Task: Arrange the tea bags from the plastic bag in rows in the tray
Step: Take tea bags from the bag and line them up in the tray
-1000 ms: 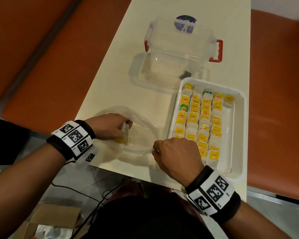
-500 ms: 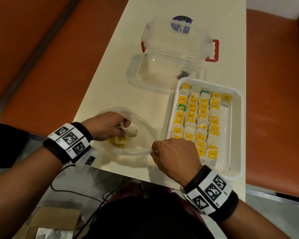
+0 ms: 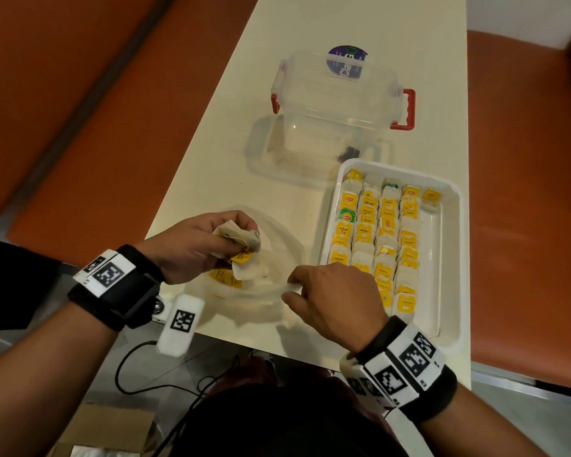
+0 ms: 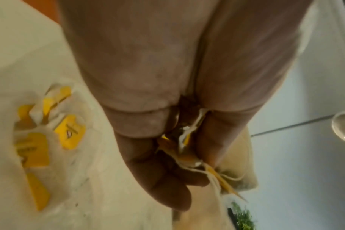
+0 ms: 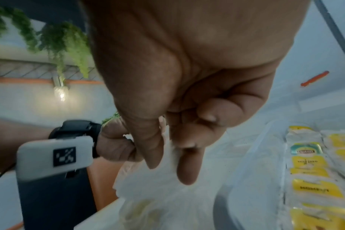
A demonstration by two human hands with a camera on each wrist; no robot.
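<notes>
Head view: the left hand (image 3: 192, 245) is clamped on a small bunch of tea bags (image 3: 241, 240), raised just above the mouth of the plastic bag (image 3: 277, 239). The right hand (image 3: 337, 298) pinches the bag's rim on the side nearest the tray (image 3: 449, 258). The tray lies just beside the plastic bag and holds four near-full rows plus one bag starting a fifth. A clear storage box (image 3: 337, 110) with red latches stands beyond the tray; it does not obstruct the short path from bag to tray.

Left wrist view: the fingers (image 4: 158, 171) close on several bags with tangled strings and yellow tags. More tea bags (image 4: 33, 140) remain inside the plastic bag. Risk: trailing strings may snag and drag extra bags out, or one may slip from the bunch.

Right wrist view: thumb and fingertips (image 5: 185, 168) grip the thin film. Risk: the right hand partly blocks the tray's near end, so disturbing the placed rows (image 5: 313, 175) is likely.
</notes>
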